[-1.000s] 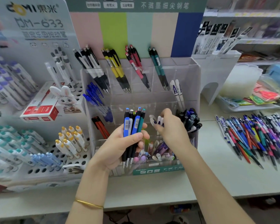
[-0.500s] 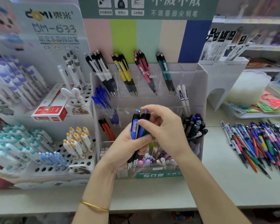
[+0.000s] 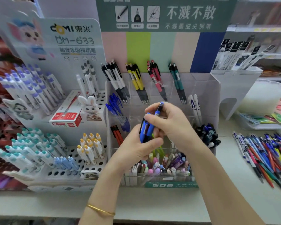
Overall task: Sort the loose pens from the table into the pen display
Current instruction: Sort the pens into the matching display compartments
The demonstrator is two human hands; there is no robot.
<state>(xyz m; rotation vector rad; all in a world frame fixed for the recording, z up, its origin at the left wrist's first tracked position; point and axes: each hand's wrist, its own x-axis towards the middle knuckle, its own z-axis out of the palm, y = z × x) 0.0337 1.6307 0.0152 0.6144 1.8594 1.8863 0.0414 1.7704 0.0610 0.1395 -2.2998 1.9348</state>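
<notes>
Acrylic pen display (image 3: pixel 206 95) holds pens (image 3: pixel 137 82); left hand (image 3: pixel 136 148) grips blue pens (image 3: pixel 147 129), right hand (image 3: pixel 172 122) apparently pinches 1.

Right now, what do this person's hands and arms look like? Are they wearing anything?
Both forearms are bare, with no sleeves or gloves in view. The left hand has a thin gold bangle on its wrist; the right hand shows no jewellery.

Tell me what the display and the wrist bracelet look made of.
Display: clear, glossy rigid plastic, probably acrylic; stored pens and dividers show through its walls. Bracelet: thin gold-coloured band with a shine, likely metal, though solid or plated cannot be told.
</notes>
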